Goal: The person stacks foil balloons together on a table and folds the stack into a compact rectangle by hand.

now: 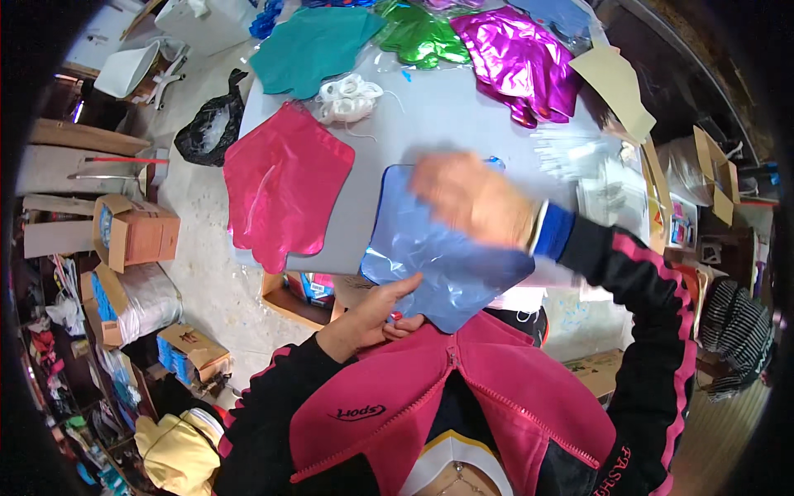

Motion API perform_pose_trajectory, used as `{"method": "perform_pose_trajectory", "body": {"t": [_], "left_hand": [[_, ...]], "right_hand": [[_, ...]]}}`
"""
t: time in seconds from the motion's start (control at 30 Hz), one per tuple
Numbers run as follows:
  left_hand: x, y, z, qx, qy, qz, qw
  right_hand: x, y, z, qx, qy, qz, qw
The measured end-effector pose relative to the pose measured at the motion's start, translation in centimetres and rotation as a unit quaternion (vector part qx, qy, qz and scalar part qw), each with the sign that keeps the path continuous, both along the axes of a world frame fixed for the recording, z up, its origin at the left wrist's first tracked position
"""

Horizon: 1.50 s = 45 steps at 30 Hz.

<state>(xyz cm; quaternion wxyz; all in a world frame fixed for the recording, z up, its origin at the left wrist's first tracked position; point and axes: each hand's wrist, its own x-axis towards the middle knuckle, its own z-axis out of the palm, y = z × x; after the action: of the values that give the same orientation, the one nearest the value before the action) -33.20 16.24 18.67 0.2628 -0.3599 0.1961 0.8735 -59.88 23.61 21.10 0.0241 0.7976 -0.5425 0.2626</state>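
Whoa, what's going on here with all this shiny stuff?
Someone is handling a shiny blue sheet at the near edge of a table. Their left hand grips its lower left edge, thumb on top. Their right hand is over its upper part, too blurry to tell whether it's touching. A pink sheet lies to the left. White string sits beyond that, and teal, green and magenta pieces lie toward the far end.
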Motion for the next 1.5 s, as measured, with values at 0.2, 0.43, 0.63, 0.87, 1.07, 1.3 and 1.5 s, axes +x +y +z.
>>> {"method": "perform_pose_trajectory", "body": {"t": [0.2, 0.43, 0.63, 0.87, 1.07, 1.3, 1.5], "left_hand": [[-0.9, 0.6, 0.6, -0.029, -0.025, 0.000, 0.999], [-0.4, 0.7, -0.9, -0.041, -0.008, 0.008, 0.999], [-0.4, 0.3, -0.5, -0.042, 0.007, 0.007, 0.999], [0.8, -2.1, -0.9, 0.020, 0.070, -0.053, 0.996], [0.1, -2.5, -0.6, -0.035, 0.036, -0.074, 0.996], [0.3, -2.1, -0.5, -0.043, 0.035, -0.055, 0.997], [-0.2, -2.5, -0.4, 0.015, 0.032, -0.070, 0.997]], "right_hand": [[3.9, 3.9, -2.1, 0.133, 0.007, 0.029, 0.991], [-1.1, 2.3, -3.3, 0.134, 0.046, -0.027, 0.990], [-7.8, 0.8, -1.6, 0.078, 0.210, -0.119, 0.967], [-7.3, 6.0, 1.1, 0.171, 0.090, -0.089, 0.977], [-7.7, 5.1, 1.1, 0.179, 0.068, -0.099, 0.976], [-9.5, 3.5, 0.4, 0.191, 0.004, -0.063, 0.979], [-10.2, 3.9, 0.6, 0.193, -0.048, -0.059, 0.978]]}}
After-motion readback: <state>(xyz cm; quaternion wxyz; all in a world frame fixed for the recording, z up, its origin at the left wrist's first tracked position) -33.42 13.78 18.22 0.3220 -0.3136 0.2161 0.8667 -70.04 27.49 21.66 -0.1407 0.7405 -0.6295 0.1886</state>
